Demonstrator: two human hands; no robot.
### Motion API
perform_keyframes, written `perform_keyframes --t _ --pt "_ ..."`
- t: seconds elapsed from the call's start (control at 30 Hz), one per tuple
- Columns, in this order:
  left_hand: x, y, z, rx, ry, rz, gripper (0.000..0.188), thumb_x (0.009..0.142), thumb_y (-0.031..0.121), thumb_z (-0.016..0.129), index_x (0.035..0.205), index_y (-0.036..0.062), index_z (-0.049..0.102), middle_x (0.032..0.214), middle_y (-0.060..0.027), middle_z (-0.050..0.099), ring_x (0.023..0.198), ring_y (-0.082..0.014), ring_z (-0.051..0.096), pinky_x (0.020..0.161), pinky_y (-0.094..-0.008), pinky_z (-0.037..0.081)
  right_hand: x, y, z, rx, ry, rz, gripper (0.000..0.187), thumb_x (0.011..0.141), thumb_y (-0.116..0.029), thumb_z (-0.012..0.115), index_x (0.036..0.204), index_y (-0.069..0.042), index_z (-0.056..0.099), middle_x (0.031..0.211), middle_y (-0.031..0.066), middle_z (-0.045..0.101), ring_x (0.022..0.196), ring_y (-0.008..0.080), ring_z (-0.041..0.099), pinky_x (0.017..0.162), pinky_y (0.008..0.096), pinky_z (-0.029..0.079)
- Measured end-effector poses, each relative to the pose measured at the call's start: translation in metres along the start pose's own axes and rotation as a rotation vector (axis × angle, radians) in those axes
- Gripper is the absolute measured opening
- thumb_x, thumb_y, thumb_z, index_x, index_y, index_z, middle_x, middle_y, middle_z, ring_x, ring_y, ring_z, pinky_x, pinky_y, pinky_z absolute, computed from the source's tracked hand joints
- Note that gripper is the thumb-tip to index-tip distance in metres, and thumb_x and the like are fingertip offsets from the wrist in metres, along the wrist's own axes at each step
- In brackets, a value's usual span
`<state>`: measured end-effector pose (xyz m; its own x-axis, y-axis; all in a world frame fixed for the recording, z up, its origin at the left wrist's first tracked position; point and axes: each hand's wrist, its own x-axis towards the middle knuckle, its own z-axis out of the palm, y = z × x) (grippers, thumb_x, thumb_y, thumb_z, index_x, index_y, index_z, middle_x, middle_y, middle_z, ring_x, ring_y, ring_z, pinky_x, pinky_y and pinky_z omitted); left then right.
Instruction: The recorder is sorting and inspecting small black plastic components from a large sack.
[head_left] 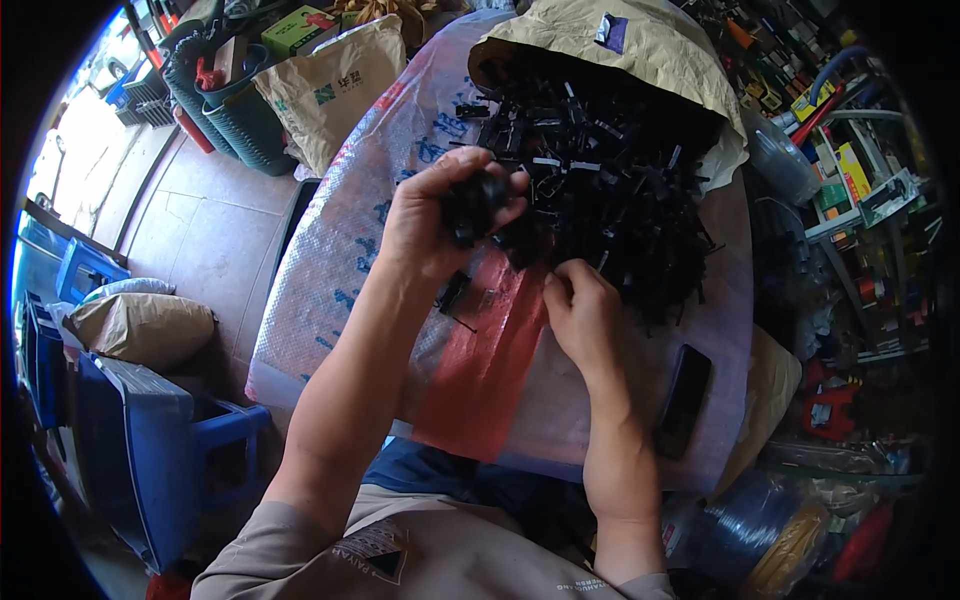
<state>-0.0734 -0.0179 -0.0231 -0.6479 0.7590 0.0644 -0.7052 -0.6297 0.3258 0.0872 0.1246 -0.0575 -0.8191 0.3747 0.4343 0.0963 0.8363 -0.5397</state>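
My left hand (425,215) is raised over the near left side of the pile, its fingers wrapped round a bunch of small black plastic parts (470,208). To the right, my right hand (590,310) is at the pile's near edge, thumb and fingers curled together; anything in its grip is hidden. A large heap of the same black parts (630,215), some with thin light metal pieces, spills from an open brown paper sack (660,45). One loose black part (455,290) lies below my left hand on the white woven sack (310,330) with a red stripe.
A dark phone (686,400) lies on the woven sack by my right forearm. Blue plastic stools (135,440) stand at the left, near a stuffed brown sack (145,325). A green basket (245,120) and paper bag (335,95) stand far left. Cluttered shelves (850,200) line the right.
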Motion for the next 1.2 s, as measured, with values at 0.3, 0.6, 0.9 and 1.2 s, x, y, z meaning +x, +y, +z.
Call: perform_keyframes --t 0.3,0.6,0.9,1.2 --pt "-0.007 -0.019 0.019 0.486 -0.027 -0.064 0.015 0.082 -0.001 0.064 0.097 -0.0029 0.062 0.089 -0.0114 0.067 0.074 -0.0206 0.067 0.068 -0.0321 0.055 0.001 -0.007 -0.045 1.076 0.085 0.383 0.007 0.090 -0.002 0.058 0.097 0.000 0.059 0.075 0.0068 0.062 0.057 0.0098 0.056 0.054 0.0221 0.045" --pt "-0.022 -0.031 0.044 1.291 -0.130 -0.137 0.031 0.081 0.009 0.071 0.110 -0.0017 0.065 0.089 -0.0049 0.067 0.079 -0.0079 0.060 0.072 -0.0246 0.050 -0.001 -0.006 -0.059 1.057 -0.176 0.285 0.017 0.093 -0.008 0.062 0.105 0.003 0.059 0.077 0.0054 0.063 0.062 0.0090 0.058 0.059 0.0220 0.048" --pt "-0.022 -0.046 0.034 1.588 -0.335 0.035 0.035 0.078 0.014 0.071 0.108 -0.0030 0.065 0.087 -0.0154 0.069 0.077 -0.0209 0.067 0.073 -0.0319 0.053 -0.002 -0.009 -0.062 0.648 -0.104 0.171 0.009 0.090 -0.005 0.066 0.094 0.003 0.062 0.073 0.0046 0.067 0.063 0.0081 0.063 0.058 0.0197 0.050" --pt "-0.022 -0.053 0.034 1.629 -0.273 0.007 0.034 0.074 0.017 0.069 0.101 -0.0038 0.066 0.083 -0.0169 0.068 0.075 -0.0227 0.068 0.072 -0.0327 0.053 -0.002 -0.011 -0.060 0.577 -0.162 0.172 0.005 0.089 0.003 0.059 0.094 0.002 0.060 0.071 0.0040 0.066 0.061 0.0077 0.063 0.056 0.0206 0.050"
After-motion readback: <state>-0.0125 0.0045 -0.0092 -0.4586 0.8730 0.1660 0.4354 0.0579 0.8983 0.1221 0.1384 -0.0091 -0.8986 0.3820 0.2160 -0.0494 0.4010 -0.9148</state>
